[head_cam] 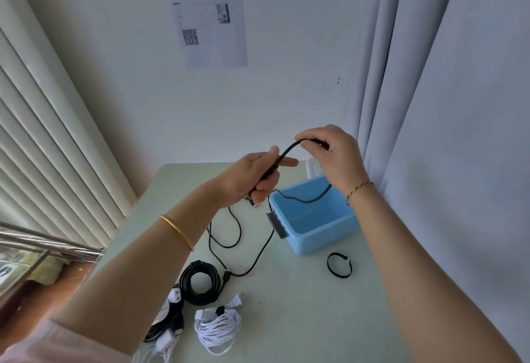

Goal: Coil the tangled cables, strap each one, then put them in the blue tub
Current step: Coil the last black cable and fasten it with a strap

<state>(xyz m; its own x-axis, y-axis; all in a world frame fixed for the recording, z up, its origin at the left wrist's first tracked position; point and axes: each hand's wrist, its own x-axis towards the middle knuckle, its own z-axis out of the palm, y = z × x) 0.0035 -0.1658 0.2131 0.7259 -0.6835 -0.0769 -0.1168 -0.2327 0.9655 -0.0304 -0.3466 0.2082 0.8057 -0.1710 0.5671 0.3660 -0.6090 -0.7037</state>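
left hand grips black cable | right hand pinches its arched end, frame centre | slack hangs over blue tub, trails across tabletop

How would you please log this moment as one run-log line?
stage: coiling | left hand: grips black cable | right hand: pinches it | loose strap: on table beside blue tub

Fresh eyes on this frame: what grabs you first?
The left hand and right hand, raised mid-frame, grip a black cable arched between them, its slack hanging over the blue tub on the far side of the table. Nearer the front lie a black coil and a white coil, and a loose strap sits by the tub.
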